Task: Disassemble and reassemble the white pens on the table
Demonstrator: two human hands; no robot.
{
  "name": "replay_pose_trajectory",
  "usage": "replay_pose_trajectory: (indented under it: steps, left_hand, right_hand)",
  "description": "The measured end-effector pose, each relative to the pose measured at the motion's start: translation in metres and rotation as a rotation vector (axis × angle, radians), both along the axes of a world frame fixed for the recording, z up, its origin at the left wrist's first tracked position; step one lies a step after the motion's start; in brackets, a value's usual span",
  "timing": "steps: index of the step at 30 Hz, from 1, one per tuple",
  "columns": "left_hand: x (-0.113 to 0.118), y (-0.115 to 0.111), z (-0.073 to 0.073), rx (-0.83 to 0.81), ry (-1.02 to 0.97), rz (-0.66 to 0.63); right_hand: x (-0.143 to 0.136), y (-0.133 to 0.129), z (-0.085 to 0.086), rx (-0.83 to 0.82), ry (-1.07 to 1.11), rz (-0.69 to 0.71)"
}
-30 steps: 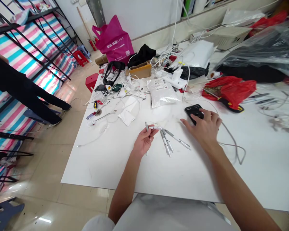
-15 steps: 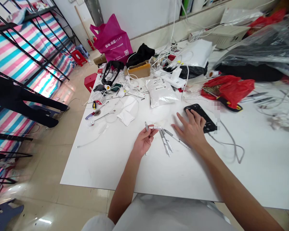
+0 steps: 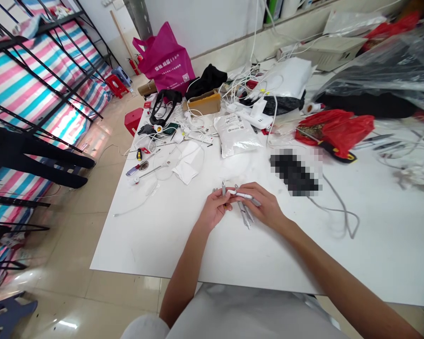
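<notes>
Both hands meet at the middle of the white table (image 3: 183, 245). The left hand (image 3: 215, 209) is curled, its fingertips pinching a short silver-tipped pen part (image 3: 224, 188) that stands up between the two hands. The right hand (image 3: 265, 207) pinches a white pen (image 3: 245, 196) that lies across its fingers, pointing toward the left hand; whether the two pieces touch is hard to tell. Two more pens (image 3: 245, 215) lie on the table just under the right hand's fingers. A blurred dark object (image 3: 295, 172) sits beyond the right hand.
</notes>
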State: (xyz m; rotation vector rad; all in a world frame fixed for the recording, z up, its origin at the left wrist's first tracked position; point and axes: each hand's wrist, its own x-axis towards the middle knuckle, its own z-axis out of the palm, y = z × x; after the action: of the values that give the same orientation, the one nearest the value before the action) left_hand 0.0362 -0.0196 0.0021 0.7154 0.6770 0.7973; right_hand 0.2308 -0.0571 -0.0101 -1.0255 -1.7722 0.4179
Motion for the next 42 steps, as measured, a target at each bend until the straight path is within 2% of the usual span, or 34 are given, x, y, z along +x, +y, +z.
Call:
replay_pose_trajectory:
  steps: [6, 17, 21, 25, 29, 35, 38, 42]
  left_hand:
    - [0.002, -0.001, 0.003, 0.002, 0.024, -0.009]
    - [-0.001, 0.003, -0.006, -0.062, -0.006, 0.061]
    - [-0.002, 0.004, -0.005, -0.098, -0.023, 0.107]
    - [-0.003, 0.004, -0.004, -0.133, -0.057, 0.111]
    - [-0.003, 0.004, -0.004, -0.157, -0.084, 0.116]
    - [-0.005, 0.004, 0.0, -0.186, -0.112, 0.14]
    - [-0.006, 0.005, 0.002, -0.188, -0.118, 0.15]
    - [-0.006, 0.005, 0.001, -0.186, -0.111, 0.162]
  right_hand:
    - [0.001, 0.003, 0.001, 0.04, 0.067, -0.015]
    - [-0.001, 0.002, 0.009, 0.039, 0.177, -0.078]
    - [-0.002, 0.002, 0.009, -0.053, 0.344, -0.108]
    - [-0.005, 0.0, 0.01, -0.204, 0.558, -0.072]
    - [-0.008, 0.001, 0.012, -0.321, 0.701, -0.098]
    - [-0.007, 0.01, 0.01, -0.502, 1.04, -0.008]
    - [-0.005, 0.012, 0.009, -0.537, 1.081, -0.029]
    - [-0.003, 0.013, 0.007, -0.538, 1.009, -0.056]
